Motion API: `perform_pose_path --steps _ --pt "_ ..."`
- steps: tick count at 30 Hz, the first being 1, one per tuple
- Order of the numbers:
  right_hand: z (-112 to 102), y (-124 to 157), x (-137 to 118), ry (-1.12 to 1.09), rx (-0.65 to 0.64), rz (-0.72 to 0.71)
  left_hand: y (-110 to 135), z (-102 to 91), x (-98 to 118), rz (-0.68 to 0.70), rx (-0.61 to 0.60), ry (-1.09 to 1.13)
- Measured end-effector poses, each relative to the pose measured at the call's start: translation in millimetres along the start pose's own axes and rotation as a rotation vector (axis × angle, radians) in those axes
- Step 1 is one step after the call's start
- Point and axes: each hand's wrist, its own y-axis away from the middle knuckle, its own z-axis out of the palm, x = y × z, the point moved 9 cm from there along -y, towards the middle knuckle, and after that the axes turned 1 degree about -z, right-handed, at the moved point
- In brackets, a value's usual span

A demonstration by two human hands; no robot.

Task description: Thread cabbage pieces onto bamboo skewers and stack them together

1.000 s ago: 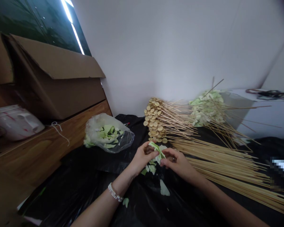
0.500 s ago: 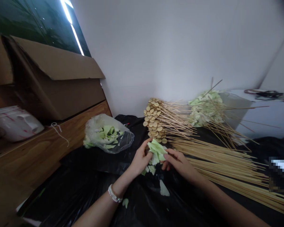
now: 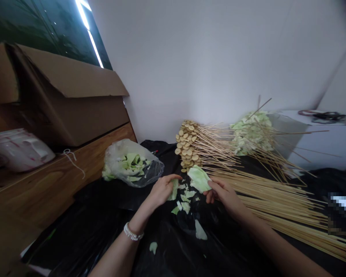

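My right hand (image 3: pixel 221 193) pinches a pale green cabbage leaf (image 3: pixel 198 178) by its right edge. A smaller cabbage piece (image 3: pixel 174 190) is in my left hand (image 3: pixel 162 189), partly hidden by the thumb and curled fingers. Between and below the hands, several torn cabbage scraps (image 3: pixel 185 207) lie on black plastic sheeting (image 3: pixel 173 246). One larger scrap (image 3: pixel 201 230) rests nearer to me. Just beyond the held leaf is a stack of skewers tipped with round pale slices (image 3: pixel 186 142). Bare bamboo skewers (image 3: pixel 279 204) lie to the right of my right hand.
Left of my hands sits a clear plastic bag (image 3: pixel 132 163) with cabbage pieces inside. Skewered cabbage (image 3: pixel 252 132) is heaped at the back right, its sticks jutting out. A cardboard box (image 3: pixel 75 115) and a whitish plastic container (image 3: pixel 20 150) stand on the left over a wooden surface (image 3: pixel 103 161).
My hands have moved apart. The cabbage, held between both before, is now a leaf in my right hand and a smaller piece in my left. More scraps show between them.
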Motion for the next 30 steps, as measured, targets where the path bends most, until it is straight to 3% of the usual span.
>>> perform_pose_path --steps 4,7,12,19,22,27,30 --pt "11 6 -5 0.042 -0.060 -0.020 1 -2.2 16 0.085 0.023 -0.163" --pt "17 9 -9 0.069 -0.101 -0.032 4 -0.3 30 0.171 0.083 -0.067" --pt "24 10 -8 0.101 -0.144 -0.030 9 5.7 35 0.208 0.143 0.044" --pt "-5 0 7 -0.098 0.045 0.044 11 1.1 39 0.156 0.090 0.298" --pt "-10 -2 6 -0.091 0.056 0.038 10 0.2 37 0.116 0.034 0.203" --pt "6 4 0 0.039 -0.053 -0.006 12 3.8 47 0.197 0.024 -0.002" --pt "21 11 -4 0.167 -0.152 -0.035 12 15.1 38 0.119 -0.016 0.091"
